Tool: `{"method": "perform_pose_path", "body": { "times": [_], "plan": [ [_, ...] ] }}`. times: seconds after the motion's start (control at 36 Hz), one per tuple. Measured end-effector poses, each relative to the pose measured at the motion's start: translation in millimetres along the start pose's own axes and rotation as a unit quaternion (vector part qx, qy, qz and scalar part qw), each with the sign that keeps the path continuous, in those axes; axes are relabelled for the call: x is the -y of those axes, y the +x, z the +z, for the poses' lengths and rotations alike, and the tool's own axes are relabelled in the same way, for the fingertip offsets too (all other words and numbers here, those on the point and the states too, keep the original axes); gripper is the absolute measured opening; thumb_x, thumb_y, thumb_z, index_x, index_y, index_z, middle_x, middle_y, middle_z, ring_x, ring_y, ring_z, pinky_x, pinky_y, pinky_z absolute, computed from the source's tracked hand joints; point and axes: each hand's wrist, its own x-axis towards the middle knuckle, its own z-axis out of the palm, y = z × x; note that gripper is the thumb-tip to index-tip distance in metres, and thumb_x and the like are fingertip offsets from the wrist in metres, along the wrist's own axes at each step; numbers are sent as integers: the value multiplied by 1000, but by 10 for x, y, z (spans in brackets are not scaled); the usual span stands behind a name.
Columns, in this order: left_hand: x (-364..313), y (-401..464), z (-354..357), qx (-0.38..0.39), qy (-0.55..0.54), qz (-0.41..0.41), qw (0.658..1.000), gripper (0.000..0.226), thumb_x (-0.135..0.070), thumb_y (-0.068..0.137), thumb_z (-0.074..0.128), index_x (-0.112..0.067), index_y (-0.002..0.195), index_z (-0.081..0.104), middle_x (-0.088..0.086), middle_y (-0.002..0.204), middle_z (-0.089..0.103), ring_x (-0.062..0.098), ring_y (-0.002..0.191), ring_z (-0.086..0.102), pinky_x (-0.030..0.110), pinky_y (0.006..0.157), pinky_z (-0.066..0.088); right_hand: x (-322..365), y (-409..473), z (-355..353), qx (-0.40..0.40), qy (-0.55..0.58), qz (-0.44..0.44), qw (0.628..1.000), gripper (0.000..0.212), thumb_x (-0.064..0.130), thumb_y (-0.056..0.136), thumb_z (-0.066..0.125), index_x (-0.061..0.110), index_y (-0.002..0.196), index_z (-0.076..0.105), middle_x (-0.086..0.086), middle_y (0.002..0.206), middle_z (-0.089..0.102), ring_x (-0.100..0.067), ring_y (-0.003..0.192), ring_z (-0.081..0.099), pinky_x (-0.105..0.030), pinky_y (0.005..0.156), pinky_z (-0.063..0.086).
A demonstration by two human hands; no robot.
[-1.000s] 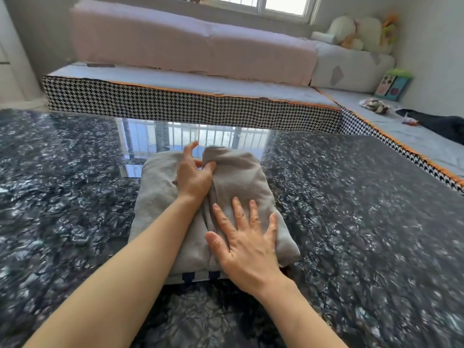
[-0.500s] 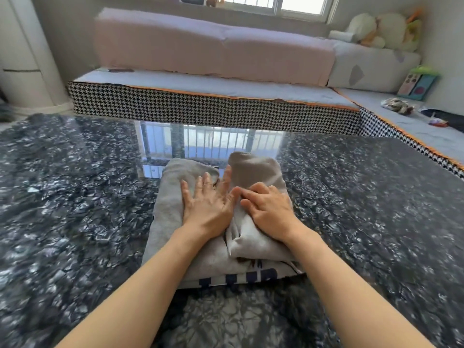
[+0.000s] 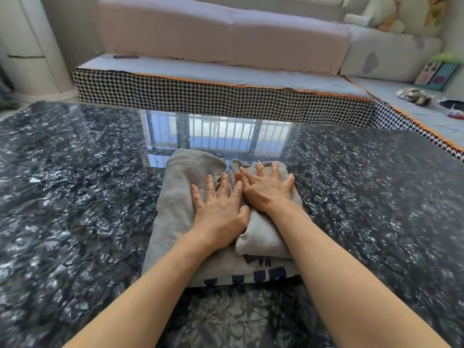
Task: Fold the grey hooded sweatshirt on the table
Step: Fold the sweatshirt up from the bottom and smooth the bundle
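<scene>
Grey hooded sweatshirt (image 3: 175, 212), soft fleece, folded into a compact bundle with navy lettering at its near edge; lies mid-table on glossy black speckled stone table (image 3: 75, 209). Left hand (image 3: 221, 212) flat, fingers spread, pressing the bundle; right hand (image 3: 266, 189) likewise flat on the far right fold, beside the left.

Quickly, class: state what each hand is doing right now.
Left hand: open, fingers spread, pressing flat on the grey sweatshirt, holding nothing.
Right hand: open, flat on the sweatshirt, holding nothing.
</scene>
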Motion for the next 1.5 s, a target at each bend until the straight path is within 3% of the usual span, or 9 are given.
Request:
{"method": "perform_pose_path", "body": {
  "times": [0.17, 0.31, 0.42, 0.58, 0.83, 1.08, 1.19, 1.31, 1.5],
  "plan": [
    [-105, -164, 43, 47, 80, 66, 993, 83, -71, 83, 27, -40, 140, -24, -13, 152, -28, 28, 140, -26, 66, 101, -18, -62, -34, -22, 5, 14, -24, 1000, 51, 53, 96, 23, 45, 145, 11, 3, 159, -2, -28, 144, -13, -62, 108, -10],
    [-5, -151, 18, 79, 131, 77, 985, 68, -59, 92, 21, -33, 147, -9, -18, 153, -23, 29, 140, -26, 69, 103, -14, -489, -455, -201, -119, 456, -69, 879, 38, 6, 93, 46, 10, 131, 51, -2, 125, 55, -19, 108, 52, -37, 97, 41],
    [-35, -147, 25, 72, 129, 73, 986, 65, -53, 94, 23, -31, 148, -6, -17, 154, -20, 29, 141, -24, 68, 104, -12, -926, -1071, 96, -227, 370, 8, 901, 45, -10, 77, 45, 10, 113, 63, -6, 114, 63, -16, 101, 58, -16, 88, 43],
    [-50, -167, 22, 65, 125, 68, 988, 63, -46, 95, 25, -27, 149, -2, -14, 155, -18, 29, 142, -21, 66, 107, -10, -909, -1638, 474, -208, 416, -18, 885, 48, 12, 68, 49, 21, 115, 53, -2, 113, 54, -14, 92, 58, -20, 83, 48],
    [-35, -188, -14, 64, 106, 70, 990, 62, -40, 96, 28, -25, 150, 2, -13, 156, -15, 27, 143, -20, 64, 107, -11, -637, -1654, 534, -346, 335, -21, 876, 31, -8, 78, 56, 7, 105, 56, -2, 98, 43, 0, 73, 45, -11, 69, 39],
    [9, -312, 3, 58, 139, 83, 985, 63, -43, 95, 22, -24, 150, -3, -10, 156, -18, 24, 142, -22, 61, 110, -13, -712, -1712, 491, -341, 19, -10, 940, 22, -7, 62, 51, 12, 69, 60, -6, 73, 53, -28, 61, 55, -36, 57, 48],
    [0, -397, 27, 45, 149, 75, 985, 61, -43, 95, 18, -23, 149, -4, -9, 155, -19, 23, 142, -24, 61, 108, -16, -710, -1674, 173, -238, -14, -50, 970, 19, 2, 71, 45, 9, 75, 62, -5, 92, 61, -30, 93, 56, -40, 82, 42],
    [-36, -491, 68, 6, 117, 86, 989, 58, -38, 96, 23, -34, 148, -2, -5, 157, -15, 27, 143, -20, 60, 111, -13, -504, -1443, -126, -202, 171, -76, 961, 25, 5, 85, 45, 10, 100, 64, -2, 129, 53, -21, 123, 43, -32, 104, 32],
    [-60, -656, 168, -26, 108, 131, 985, 54, -37, 96, 25, -31, 148, 12, -4, 158, -6, 26, 145, -12, 59, 112, -8, 56, -647, -208, -56, 224, -58, 971, 61, 45, 96, 38, 29, 149, 12, -5, 159, -1, -25, 146, -4, -55, 116, 3]
  ]
}}
